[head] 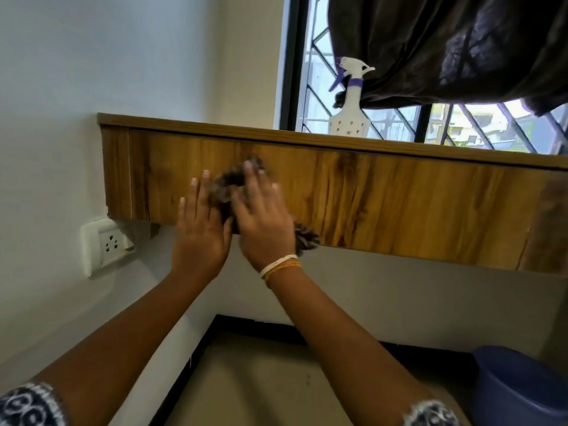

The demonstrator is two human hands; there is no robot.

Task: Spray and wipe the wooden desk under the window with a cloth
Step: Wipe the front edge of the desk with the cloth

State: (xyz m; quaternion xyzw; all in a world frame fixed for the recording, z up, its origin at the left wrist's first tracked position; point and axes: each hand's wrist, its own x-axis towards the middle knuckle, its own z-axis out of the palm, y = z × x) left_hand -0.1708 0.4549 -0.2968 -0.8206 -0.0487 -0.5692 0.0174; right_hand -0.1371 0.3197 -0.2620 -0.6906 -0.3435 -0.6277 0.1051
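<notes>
Both hands press a cloth (229,187) flat against the desk (368,195) front, below the window.
Left hand (199,232) and right hand (264,222) lie open, fingers straight; a hard upward stroke could jolt the spray bottle (349,112) standing above them.
</notes>
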